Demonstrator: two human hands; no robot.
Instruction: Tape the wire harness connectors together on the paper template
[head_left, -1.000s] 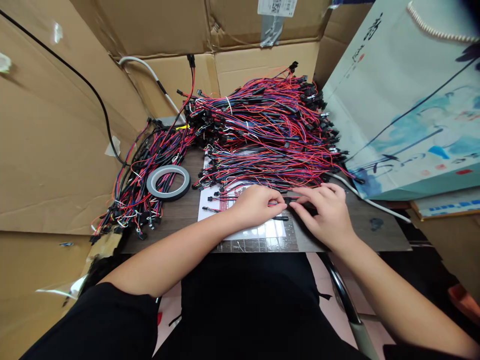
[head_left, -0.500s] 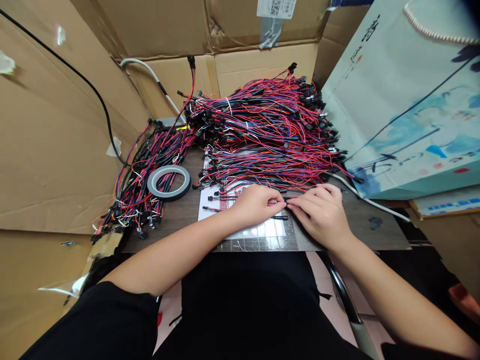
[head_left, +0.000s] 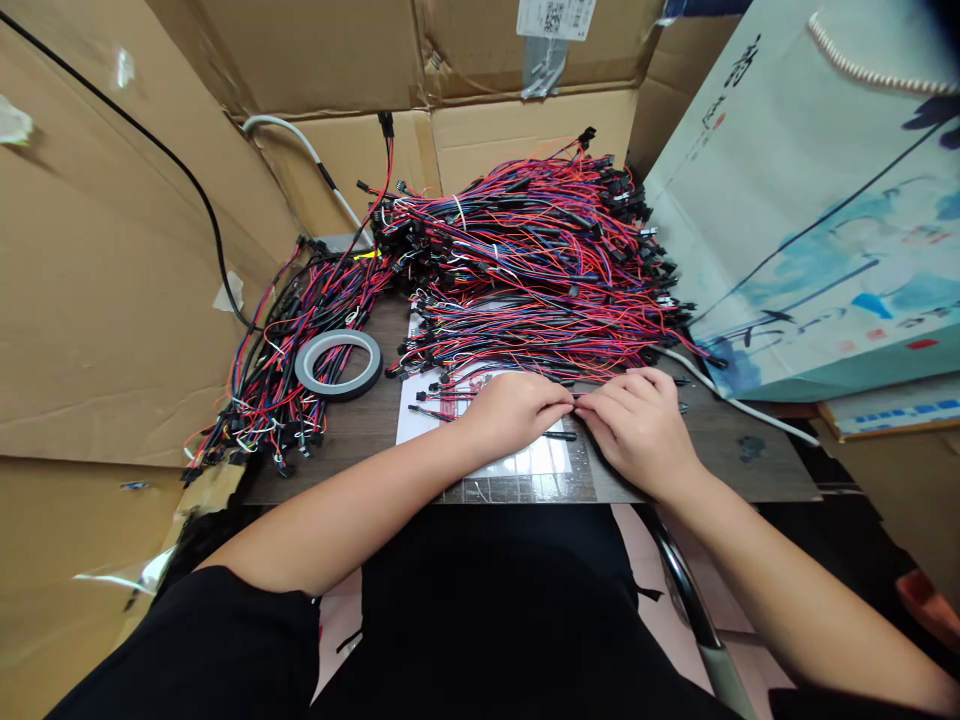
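My left hand [head_left: 517,412] and my right hand [head_left: 636,425] meet fingertip to fingertip over the front of the table, both closed in a pinch. Between them runs a thin wire harness [head_left: 436,413], its connector end sticking out to the left from under my left hand. What the fingertips do at the middle of it is too small to make out. A short black stick-like piece [head_left: 561,436] lies on the white sheet [head_left: 517,462] just below my left fingers. Beyond my hands lies a row of red, blue and black wire harnesses [head_left: 517,335].
A larger heap of harnesses [head_left: 525,215] fills the back, and another pile [head_left: 300,340] lies at left. On its edge rests a roll of tape [head_left: 304,370]. Cardboard walls [head_left: 112,300] enclose the left and back; a pale paper bag [head_left: 780,230] stands at right, beside a white cable [head_left: 750,402].
Both hands stay nearly in place. The fingers have shifted slightly at the pinch, and the left connector end of the harness has moved a little to the right.
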